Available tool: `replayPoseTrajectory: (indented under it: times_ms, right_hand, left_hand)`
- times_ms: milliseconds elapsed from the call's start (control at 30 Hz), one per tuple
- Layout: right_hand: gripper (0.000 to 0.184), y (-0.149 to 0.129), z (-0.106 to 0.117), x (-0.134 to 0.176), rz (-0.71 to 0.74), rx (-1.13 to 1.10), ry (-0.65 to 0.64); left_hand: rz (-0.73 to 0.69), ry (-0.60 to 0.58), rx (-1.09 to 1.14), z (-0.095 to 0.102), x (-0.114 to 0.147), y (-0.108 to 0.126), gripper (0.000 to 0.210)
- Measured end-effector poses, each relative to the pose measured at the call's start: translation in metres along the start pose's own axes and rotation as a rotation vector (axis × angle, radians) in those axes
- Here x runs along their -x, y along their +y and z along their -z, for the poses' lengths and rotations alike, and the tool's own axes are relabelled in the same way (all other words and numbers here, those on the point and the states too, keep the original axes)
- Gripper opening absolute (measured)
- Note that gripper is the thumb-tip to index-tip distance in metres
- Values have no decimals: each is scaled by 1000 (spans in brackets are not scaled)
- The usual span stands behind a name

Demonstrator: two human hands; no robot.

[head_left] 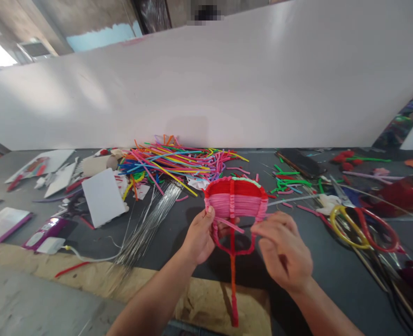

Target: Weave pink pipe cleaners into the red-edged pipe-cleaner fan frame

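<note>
In front of me is a pipe-cleaner piece (pixel 243 204) on a long red and orange stem. Its rounded frame is filled with red and pink rows at the top and is open lower down. My left hand (pixel 203 233) grips its left edge, thumb in front and fingers behind. A loose pink pipe-cleaner end (pixel 229 225) crosses the open part. My right hand (pixel 285 249) is at the right edge, its fingers curled and pinched close to the frame. What lies between those fingertips is too small to make out.
Behind the piece lies a heap of coloured pipe cleaners (pixel 178 161), with thin metal wires (pixel 150 224) nearer me. Scissors (pixel 363 224) with yellow and red handles lie at right, near a dark phone (pixel 300 163). A white card (pixel 104 198) and a purple device (pixel 45 233) are at left. A white panel (pixel 206 88) stands behind.
</note>
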State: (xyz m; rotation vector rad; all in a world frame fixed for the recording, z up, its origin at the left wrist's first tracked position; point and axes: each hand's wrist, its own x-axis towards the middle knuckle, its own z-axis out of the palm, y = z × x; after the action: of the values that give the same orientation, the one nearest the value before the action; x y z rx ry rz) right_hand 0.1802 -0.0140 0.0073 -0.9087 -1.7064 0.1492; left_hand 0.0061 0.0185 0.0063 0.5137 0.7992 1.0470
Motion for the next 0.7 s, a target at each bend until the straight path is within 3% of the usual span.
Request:
replayPoseTrajectory:
  times_ms: [100, 133, 167, 233, 333, 433, 500, 633, 700]
  right_hand:
    - [22, 11, -4, 3, -399, -157, 322]
    - [23, 14, -6, 3, -513, -222, 366]
    - [26, 18, -7, 3, -607, -291, 354]
    - [30, 22, -8, 1, -724, -428, 198]
    - [30, 22, -6, -3, -790, -513, -100]
    - [29, 19, -5, -4, -808, -501, -228]
    - [28, 19, -5, -4, -815, -505, -209]
    - [34, 23, -5, -1, -833, -523, 73]
    - [40, 23, -5, 0, -889, -592, 102]
  left_hand:
    - [2, 10, 24, 1, -1, 3, 24]
    - [9, 19, 31, 1, -1, 4, 24]
    - [16, 28, 36, 0, -1, 5, 24]
    - [21, 32, 38, 0, -1, 6, 23]
    - [-10, 23, 24, -1, 1, 6, 21]
    - [-30, 38, 13, -2, 1, 6, 21]
    - [-22, 52, 18, -2, 0, 6, 21]
    - [-13, 122, 57, 0, -3, 9, 26]
    - [8, 190, 86, 1, -5, 12, 32]
